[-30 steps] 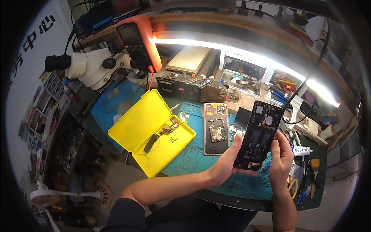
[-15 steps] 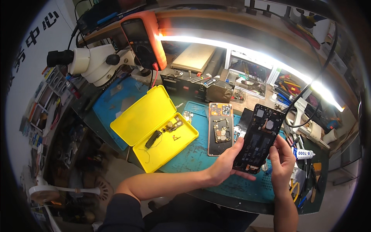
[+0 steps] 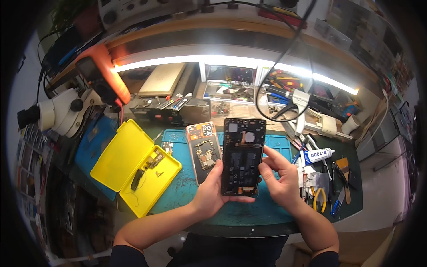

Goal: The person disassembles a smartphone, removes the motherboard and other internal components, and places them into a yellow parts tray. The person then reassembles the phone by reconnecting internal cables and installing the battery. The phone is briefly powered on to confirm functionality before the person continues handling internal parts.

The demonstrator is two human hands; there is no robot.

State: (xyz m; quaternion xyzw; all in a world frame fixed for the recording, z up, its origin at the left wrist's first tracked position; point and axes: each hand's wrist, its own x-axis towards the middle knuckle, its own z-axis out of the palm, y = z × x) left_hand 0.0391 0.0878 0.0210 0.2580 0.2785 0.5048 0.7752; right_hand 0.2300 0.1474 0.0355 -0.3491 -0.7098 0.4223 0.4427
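I hold a black phone body (image 3: 241, 167), its inside facing up and battery showing, over the blue mat (image 3: 169, 200). My left hand (image 3: 209, 189) grips its lower left edge, with fingers under the bottom; my right hand (image 3: 279, 178) holds the right edge with curled fingers. Just behind and left lies a pinkish phone (image 3: 192, 132) with a circuit board on it. Further left sits an open yellow plastic case (image 3: 111, 167) containing small parts and a thin cable.
Left: microscope (image 3: 46, 116), orange multimeter (image 3: 122, 89). Right: white glue tube (image 3: 318, 155), pliers (image 3: 319, 200), other tools, white clamp-like fixture (image 3: 300, 104) with hanging black cable. Behind: metal box (image 3: 155, 115), parts trays (image 3: 227, 91), light strip (image 3: 231, 60).
My view has swung right, shifting the bench leftward in the picture. The black phone and both hands now appear nearer the middle, and the phone is more upright in the frame.
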